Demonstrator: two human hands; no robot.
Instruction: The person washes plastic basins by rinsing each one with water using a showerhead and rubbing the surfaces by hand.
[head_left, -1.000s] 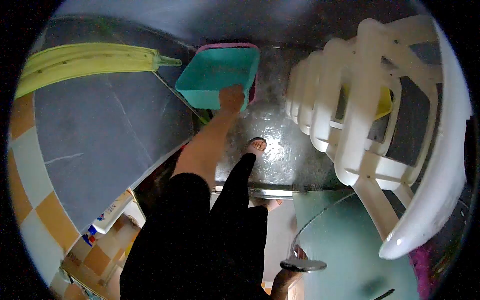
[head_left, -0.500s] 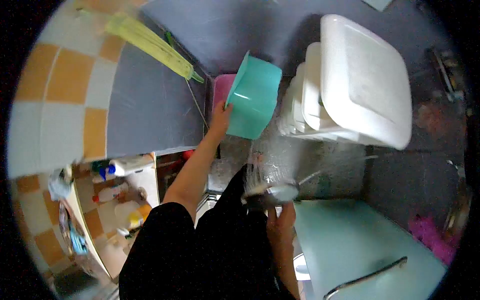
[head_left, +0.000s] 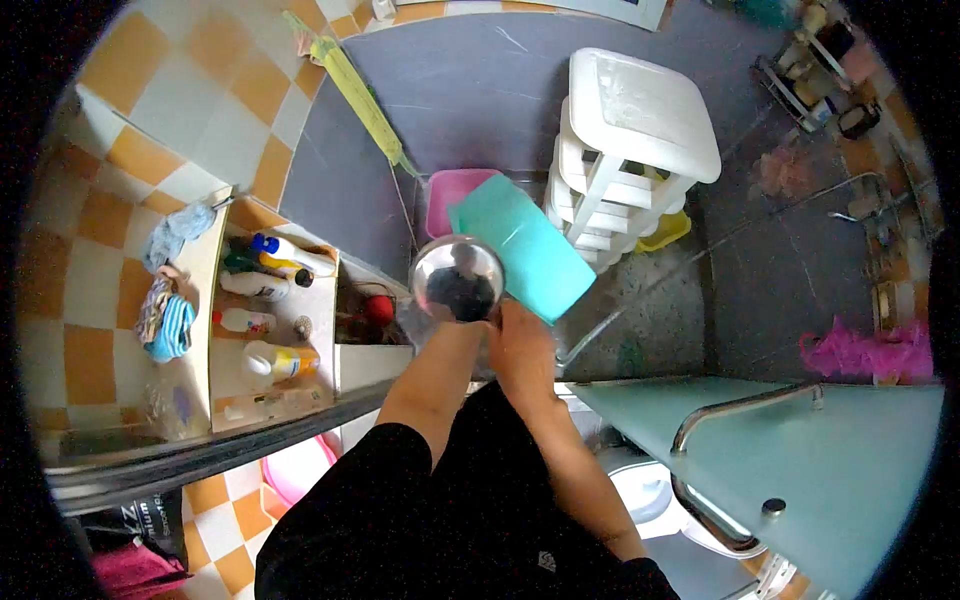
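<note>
The shower head [head_left: 458,280] has moved leftward in front of the teal basin [head_left: 535,250], so both are now worked close together. The right hand [head_left: 522,350] seems closed around its handle; the left hand's [head_left: 472,334] fingers are hidden, I cannot tell. Beyond the grips, the tilted basin's long axis runs far-left to near-right.

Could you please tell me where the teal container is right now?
In the head view, the teal container is just above centre, between the pink basin on the left and the white stools on the right.
</note>
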